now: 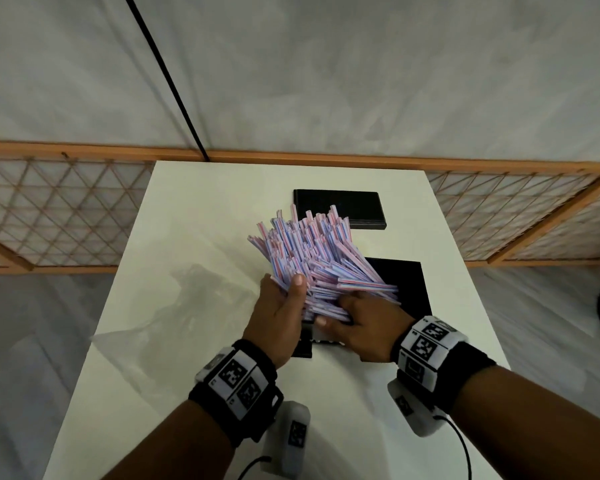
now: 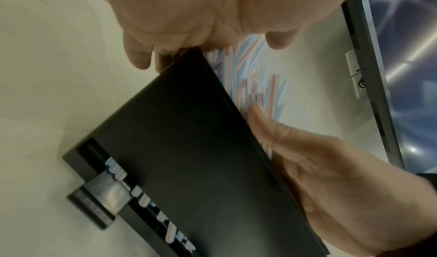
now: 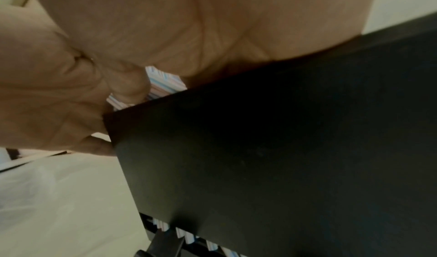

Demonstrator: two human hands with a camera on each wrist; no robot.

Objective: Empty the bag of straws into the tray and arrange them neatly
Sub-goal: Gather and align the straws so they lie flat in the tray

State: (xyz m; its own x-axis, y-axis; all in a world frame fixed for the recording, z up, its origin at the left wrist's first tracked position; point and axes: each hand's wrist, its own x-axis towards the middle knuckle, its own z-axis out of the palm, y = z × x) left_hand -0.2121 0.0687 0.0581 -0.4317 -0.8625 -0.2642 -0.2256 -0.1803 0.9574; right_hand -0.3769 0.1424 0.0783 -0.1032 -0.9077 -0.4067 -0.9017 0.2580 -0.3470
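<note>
A thick bundle of pink-and-blue striped wrapped straws fans up and away from me over a black box-shaped tray on the white table. My left hand grips the bundle's left side with the thumb over it. My right hand holds the bundle's near end, fingers curled round it. In the left wrist view the tray shows straw ends in its front slot, with the bundle of straws behind it. In the right wrist view the tray hides most of the straws.
A clear plastic bag lies crumpled on the table left of my hands. A flat black lid sits at the far side behind the straws. A wooden lattice screen runs behind the table.
</note>
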